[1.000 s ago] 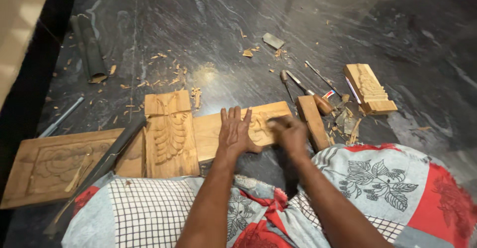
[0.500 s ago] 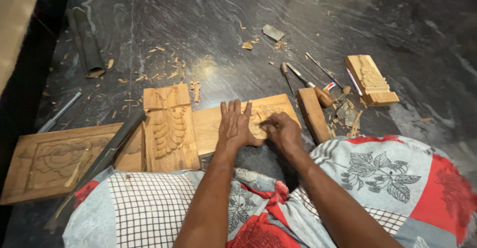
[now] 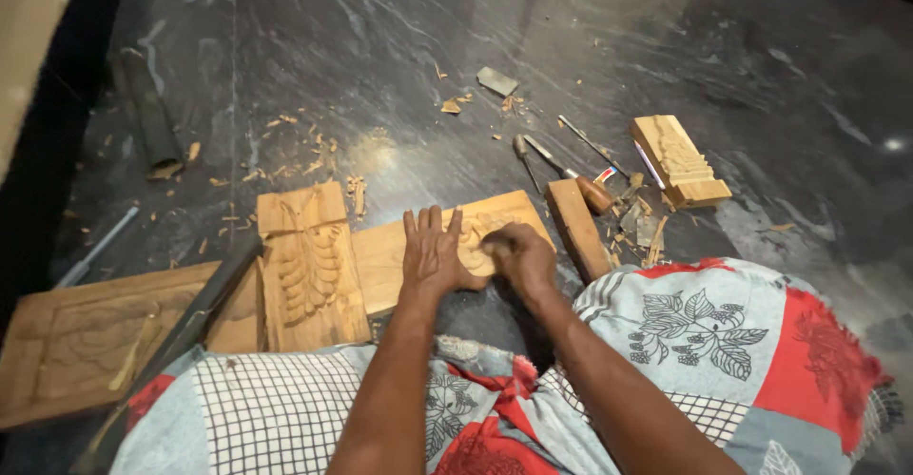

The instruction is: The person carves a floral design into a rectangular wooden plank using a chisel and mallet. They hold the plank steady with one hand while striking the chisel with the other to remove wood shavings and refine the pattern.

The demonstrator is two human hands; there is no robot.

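1. The left hand (image 3: 433, 247) lies flat on the pale rectangular wooden panel with a carved leaf motif (image 3: 418, 247), fingers straight and slightly spread, apparently pressing it down to keep it steady on the dark marbled stone floor (image 3: 380, 76).
2. The right hand (image 3: 518, 256) is curled over the panel's carved part, just beside the left; its fingers are bunched together, but whether they pinch a tool I cannot tell.
3. The panel lies just in front of the person's knees, touching an upright-lying brown carved block with a feather pattern (image 3: 309, 266) on its left.
4. A plain wooden bar (image 3: 575, 228) lies to the right, with metal chisels (image 3: 556, 161) and a small stepped carved block (image 3: 680, 161) near, within reach.
5. A large framed panel (image 3: 86, 337) lies far left, with a dark flat metal bar (image 3: 204, 304) across it.
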